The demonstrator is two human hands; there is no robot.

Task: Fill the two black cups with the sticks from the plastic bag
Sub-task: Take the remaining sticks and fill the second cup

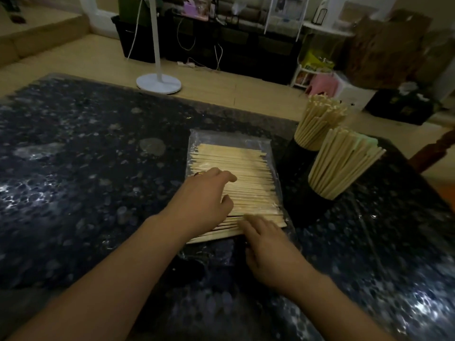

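Head: thin wooden sticks (236, 173) in crinkly plastic bag (229, 136).

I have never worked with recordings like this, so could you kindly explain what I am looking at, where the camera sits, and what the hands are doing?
There is no machine here. One person works with bare hands, and the single picture comes from a camera worn on their head, looking forward and down.

On the dark speckled table lies a clear plastic bag with a flat layer of wooden sticks. To its right stand two black cups, both already crowded with upright sticks.

The left hand rests on the sticks with relaxed fingers. The right hand touches the sticks at the near edge of the bag. Neither hand has a grip on anything yet.
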